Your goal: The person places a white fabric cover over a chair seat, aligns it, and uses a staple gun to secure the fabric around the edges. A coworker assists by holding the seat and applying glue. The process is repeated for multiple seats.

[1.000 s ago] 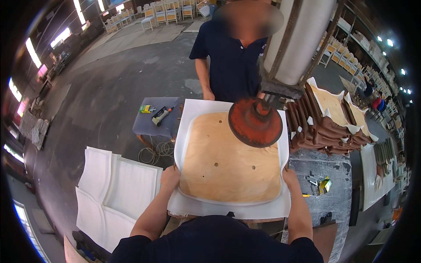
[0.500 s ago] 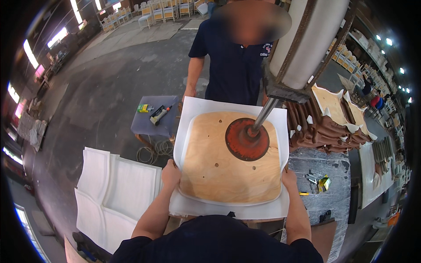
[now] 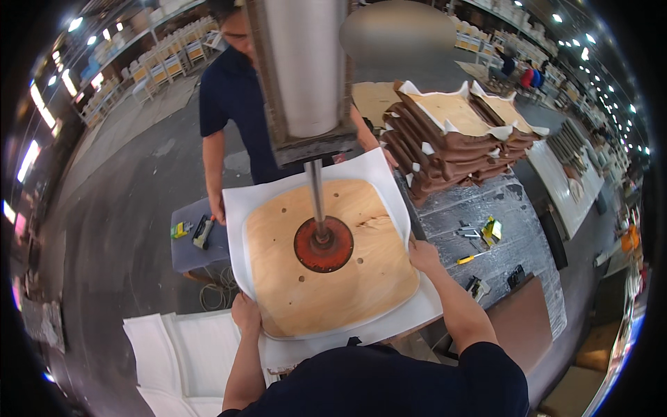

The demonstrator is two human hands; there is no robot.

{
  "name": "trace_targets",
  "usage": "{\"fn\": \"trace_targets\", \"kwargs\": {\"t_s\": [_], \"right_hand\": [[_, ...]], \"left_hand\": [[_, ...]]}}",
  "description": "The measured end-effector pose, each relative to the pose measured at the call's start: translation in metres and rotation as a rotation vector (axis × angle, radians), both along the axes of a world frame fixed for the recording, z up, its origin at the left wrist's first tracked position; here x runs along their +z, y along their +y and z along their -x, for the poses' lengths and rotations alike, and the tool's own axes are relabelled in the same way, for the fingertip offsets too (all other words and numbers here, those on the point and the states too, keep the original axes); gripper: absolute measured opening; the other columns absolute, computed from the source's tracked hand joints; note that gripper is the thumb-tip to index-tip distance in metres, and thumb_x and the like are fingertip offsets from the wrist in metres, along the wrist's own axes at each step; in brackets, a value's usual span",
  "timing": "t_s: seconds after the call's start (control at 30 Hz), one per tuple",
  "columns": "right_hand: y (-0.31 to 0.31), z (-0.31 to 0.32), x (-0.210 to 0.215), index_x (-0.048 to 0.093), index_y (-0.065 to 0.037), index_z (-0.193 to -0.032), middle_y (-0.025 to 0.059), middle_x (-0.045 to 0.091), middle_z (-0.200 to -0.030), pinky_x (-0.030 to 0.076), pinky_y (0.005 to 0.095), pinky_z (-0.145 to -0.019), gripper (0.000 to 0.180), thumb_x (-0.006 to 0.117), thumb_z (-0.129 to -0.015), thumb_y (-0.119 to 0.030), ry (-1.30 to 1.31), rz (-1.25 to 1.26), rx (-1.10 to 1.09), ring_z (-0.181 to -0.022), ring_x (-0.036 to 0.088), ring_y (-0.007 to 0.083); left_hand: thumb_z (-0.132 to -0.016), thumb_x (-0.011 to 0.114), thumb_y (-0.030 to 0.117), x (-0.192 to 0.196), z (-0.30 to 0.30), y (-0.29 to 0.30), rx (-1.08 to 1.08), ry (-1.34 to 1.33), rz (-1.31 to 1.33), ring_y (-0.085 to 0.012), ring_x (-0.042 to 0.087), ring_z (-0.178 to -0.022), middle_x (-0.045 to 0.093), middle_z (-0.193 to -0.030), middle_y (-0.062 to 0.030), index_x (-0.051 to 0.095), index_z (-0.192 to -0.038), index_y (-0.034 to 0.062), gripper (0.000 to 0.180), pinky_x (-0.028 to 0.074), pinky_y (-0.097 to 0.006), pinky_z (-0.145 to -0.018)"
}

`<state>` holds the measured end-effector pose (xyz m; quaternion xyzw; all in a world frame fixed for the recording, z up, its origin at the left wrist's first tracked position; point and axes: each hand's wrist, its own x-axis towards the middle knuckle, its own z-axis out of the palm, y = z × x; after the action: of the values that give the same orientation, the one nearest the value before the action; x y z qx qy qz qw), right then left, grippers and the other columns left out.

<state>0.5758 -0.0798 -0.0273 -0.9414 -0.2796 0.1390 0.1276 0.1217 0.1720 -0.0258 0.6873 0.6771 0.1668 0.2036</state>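
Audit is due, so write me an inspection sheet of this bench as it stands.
Surface: white sheet spread under the work.
Job's things: plywood seat board lies on the sheet; round red press pad on a rod sits at its middle.
Clutter: small tools on the grey side table; stack of brown covered seats behind it.
Hands: left hand on the board's near-left edge; right hand on its right edge.
Cables: coiled cord on the floor at left.
Surroundings: a co-worker's hand at the far-left edge; white foam pads on the floor.
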Motion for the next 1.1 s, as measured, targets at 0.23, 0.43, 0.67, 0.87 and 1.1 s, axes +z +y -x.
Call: {"fn": "trace_targets", "kwargs": {"t_s": [0.23,0.43,0.67,0.87,1.1], "right_hand": [[-0.006,-0.001,-0.002,0.08,0.004,-0.106,0.0307,0.079,-0.104,0.06,0.0601,-0.095,0.058,0.055,-0.111,-0.047,0.007,-0.043,-0.012,-0.102,0.077,0.0517],[-0.004,0.001,-0.008,0.08,0.003,-0.101,0.0313,0.078,-0.106,0.057,0.0602,-0.096,0.06,0.057,-0.111,-0.051,0.026,-0.056,0.069,-0.104,0.075,0.0525],[-0.004,-0.005,-0.007,0.078,0.004,-0.094,0.0321,0.075,-0.099,0.056,0.0599,-0.089,0.061,0.06,-0.11,-0.052,0.043,-0.13,0.152,-0.1,0.073,0.053],[-0.009,0.002,-0.011,0.076,0.005,-0.092,0.0319,0.073,-0.091,0.055,0.0544,-0.077,0.047,0.069,-0.107,-0.039,0.085,-0.413,0.149,-0.087,0.073,0.0501],[-0.009,-0.002,-0.018,0.075,0.002,-0.085,0.0278,0.073,-0.083,0.056,0.0584,-0.075,0.043,0.07,-0.106,-0.035,-0.121,-0.28,0.326,-0.082,0.073,0.0496]], "left_hand": [[-0.113,0.054,0.028,-0.002,-0.002,0.004,-0.032,-0.026,-0.062,-0.0491,0.074,-0.098,0.078,-0.105,-0.026,0.074,-0.103,-0.0013,0.037,0.056,-0.058,-0.085],[-0.113,0.055,0.029,-0.005,0.001,0.006,-0.022,0.006,-0.03,-0.0491,0.074,-0.097,0.078,-0.103,-0.0266,0.073,-0.1,-0.0028,0.039,0.056,-0.058,-0.084],[-0.115,0.055,0.036,-0.015,0.017,0.013,-0.073,-0.316,0.026,-0.0431,0.075,-0.092,0.078,-0.098,-0.0255,0.077,-0.106,-0.0045,0.047,0.056,-0.051,-0.084],[-0.113,0.057,0.046,-0.016,0.025,0.018,-0.127,-0.123,0.051,-0.0494,0.07,-0.096,0.075,-0.097,-0.0263,0.071,-0.096,0.0008,0.05,0.053,-0.055,-0.084],[-0.113,0.058,0.046,-0.017,0.01,0.011,-0.233,-0.072,0.01,-0.0511,0.072,-0.092,0.075,-0.092,-0.0259,0.073,-0.097,0.0044,0.047,0.054,-0.06,-0.082]]}}
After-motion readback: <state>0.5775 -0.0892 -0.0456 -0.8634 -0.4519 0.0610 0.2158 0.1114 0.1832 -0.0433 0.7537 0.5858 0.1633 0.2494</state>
